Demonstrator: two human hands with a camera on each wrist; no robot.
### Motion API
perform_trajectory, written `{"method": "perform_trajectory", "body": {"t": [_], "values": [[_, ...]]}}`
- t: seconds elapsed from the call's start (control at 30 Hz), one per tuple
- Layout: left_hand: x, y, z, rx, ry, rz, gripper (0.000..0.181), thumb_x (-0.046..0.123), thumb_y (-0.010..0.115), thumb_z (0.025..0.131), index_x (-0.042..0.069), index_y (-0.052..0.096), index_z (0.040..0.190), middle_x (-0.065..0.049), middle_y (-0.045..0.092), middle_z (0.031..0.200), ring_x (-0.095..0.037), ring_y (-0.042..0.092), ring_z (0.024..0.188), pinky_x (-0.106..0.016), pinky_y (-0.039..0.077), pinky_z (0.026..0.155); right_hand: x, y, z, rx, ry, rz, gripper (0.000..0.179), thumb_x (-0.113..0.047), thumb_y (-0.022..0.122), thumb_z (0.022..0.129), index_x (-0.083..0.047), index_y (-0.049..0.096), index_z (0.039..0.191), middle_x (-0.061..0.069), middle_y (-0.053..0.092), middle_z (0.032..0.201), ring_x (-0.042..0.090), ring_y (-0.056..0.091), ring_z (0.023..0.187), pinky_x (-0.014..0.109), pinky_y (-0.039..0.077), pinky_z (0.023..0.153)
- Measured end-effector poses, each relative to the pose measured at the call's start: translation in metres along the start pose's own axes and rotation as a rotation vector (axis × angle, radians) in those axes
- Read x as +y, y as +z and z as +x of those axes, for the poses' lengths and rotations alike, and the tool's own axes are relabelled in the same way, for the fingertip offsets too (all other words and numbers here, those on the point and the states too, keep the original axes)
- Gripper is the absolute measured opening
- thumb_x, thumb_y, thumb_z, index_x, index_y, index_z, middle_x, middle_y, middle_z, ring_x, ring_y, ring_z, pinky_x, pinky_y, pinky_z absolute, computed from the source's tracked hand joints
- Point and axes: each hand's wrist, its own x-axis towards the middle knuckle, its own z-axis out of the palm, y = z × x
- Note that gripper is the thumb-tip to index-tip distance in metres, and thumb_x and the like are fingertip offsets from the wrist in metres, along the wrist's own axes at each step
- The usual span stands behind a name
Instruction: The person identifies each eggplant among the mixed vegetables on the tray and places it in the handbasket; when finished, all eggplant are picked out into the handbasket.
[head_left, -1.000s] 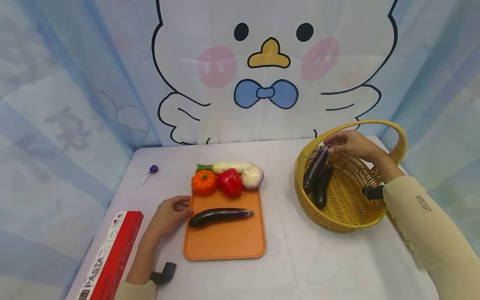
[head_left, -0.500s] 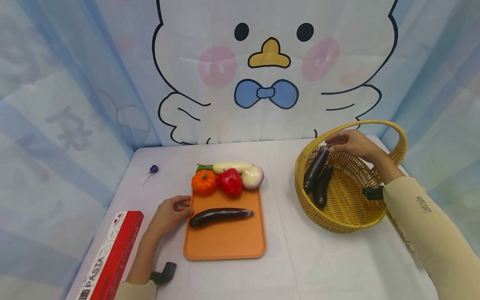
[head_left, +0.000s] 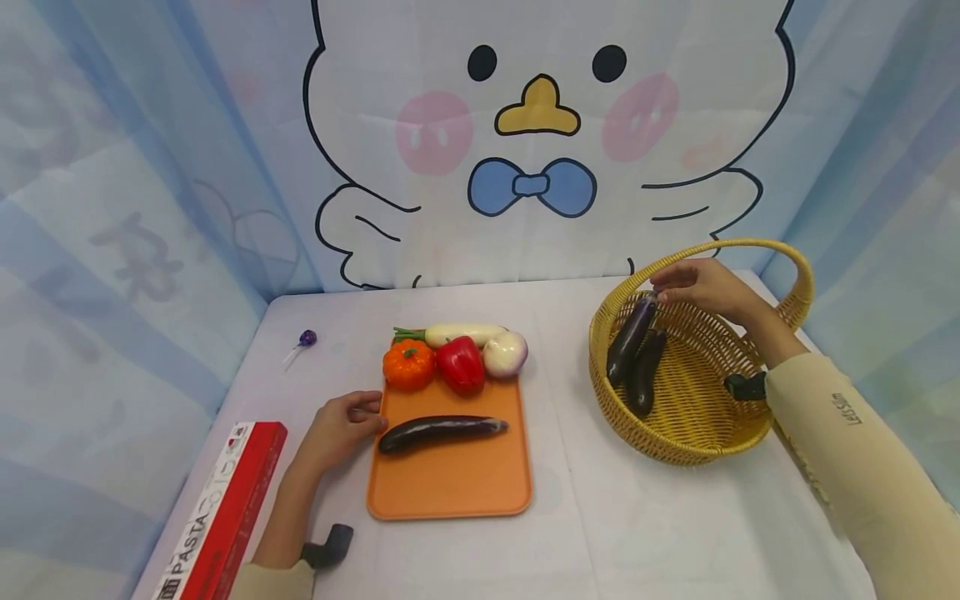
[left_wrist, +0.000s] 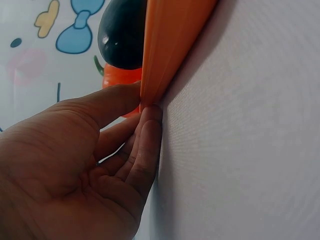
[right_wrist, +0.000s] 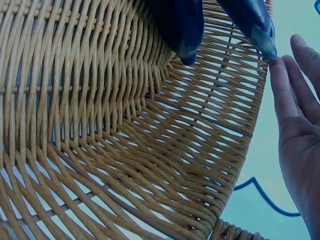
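My left hand is at the left edge of an orange tray and pinches its rim. In the left wrist view the thumb lies along the rim and the curled fingers meet the tray's lower edge. One eggplant lies across the tray. My right hand is at the back rim of a yellow wicker basket. Its fingers are mostly straight, and the thumb touches the tip of an eggplant leaning inside. A second eggplant lies beside it.
At the tray's back lie an orange pumpkin, a red bell pepper, a white radish and a purple-white turnip. A lollipop is at back left, a red pasta box at front left. The basket's handle arches up.
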Motion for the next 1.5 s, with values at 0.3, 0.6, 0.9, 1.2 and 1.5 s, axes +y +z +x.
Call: {"method": "perform_trajectory", "body": {"t": [0.3,0.6,0.9,1.2,1.5], "values": [[-0.001,-0.001,-0.001,0.007,0.002,0.018,0.049,0.021,0.073,0.091,0.008,0.058,0.136,-0.007,0.067,0.113,-0.021,0.067,0.097,-0.039,0.053,0.091,-0.020,-0.001,-0.008,0.041,0.011,-0.005,0.052,-0.031,0.074,0.090,0.000,0.060,0.130,0.021,0.062,0.125,0.036,0.058,0.115,0.057,0.043,0.098],[-0.003,-0.006,-0.003,0.009,-0.017,0.037,0.050,0.024,0.073,0.092,0.010,0.057,0.137,-0.007,0.067,0.114,-0.022,0.066,0.099,-0.043,0.051,0.094,-0.077,0.006,-0.047,0.038,-0.043,-0.038,0.047,-0.041,0.072,0.090,-0.012,0.065,0.126,0.009,0.066,0.122,0.026,0.058,0.116,0.052,0.045,0.098],[-0.003,-0.004,-0.001,-0.002,0.004,0.020,0.050,0.023,0.073,0.091,0.008,0.057,0.137,-0.007,0.067,0.114,-0.021,0.067,0.098,-0.040,0.053,0.092,-0.118,0.035,-0.101,0.020,-0.209,0.062,0.034,-0.023,0.078,0.088,-0.019,0.068,0.119,0.001,0.066,0.118,0.019,0.065,0.105,0.021,0.052,0.084],[-0.001,-0.002,0.001,-0.001,0.009,0.017,0.050,0.022,0.073,0.091,0.008,0.057,0.137,-0.007,0.066,0.114,-0.021,0.067,0.097,-0.040,0.053,0.091,-0.158,0.086,-0.128,0.050,-0.494,0.071,0.042,-0.008,0.083,0.080,-0.017,0.068,0.117,-0.007,0.067,0.114,0.013,0.065,0.103,0.027,0.053,0.088],[-0.002,-0.001,0.002,-0.005,0.009,0.013,0.050,0.022,0.073,0.091,0.008,0.057,0.136,-0.007,0.067,0.115,-0.021,0.067,0.098,-0.039,0.053,0.091,-0.175,0.143,-0.118,-0.038,-0.435,0.198,0.042,-0.027,0.081,0.084,-0.020,0.068,0.122,-0.008,0.066,0.121,0.012,0.060,0.114,0.032,0.049,0.097]]}}
